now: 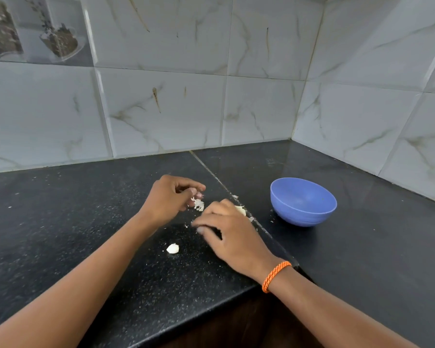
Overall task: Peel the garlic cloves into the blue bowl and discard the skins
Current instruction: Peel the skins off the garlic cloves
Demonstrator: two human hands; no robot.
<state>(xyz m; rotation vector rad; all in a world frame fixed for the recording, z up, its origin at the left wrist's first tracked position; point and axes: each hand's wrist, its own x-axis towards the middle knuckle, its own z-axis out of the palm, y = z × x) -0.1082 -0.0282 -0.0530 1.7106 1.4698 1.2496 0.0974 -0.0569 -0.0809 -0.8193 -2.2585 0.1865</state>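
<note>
The clove lay on the bench just left of the loosely curled right hand; the left hand pinched skins.

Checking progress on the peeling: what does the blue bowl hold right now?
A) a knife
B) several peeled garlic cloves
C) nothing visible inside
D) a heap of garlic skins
C: the blue bowl shows only its bare inner wall, while the garlic skins sit at the left hand and a lone garlic piece lies on the black countertop.
</note>
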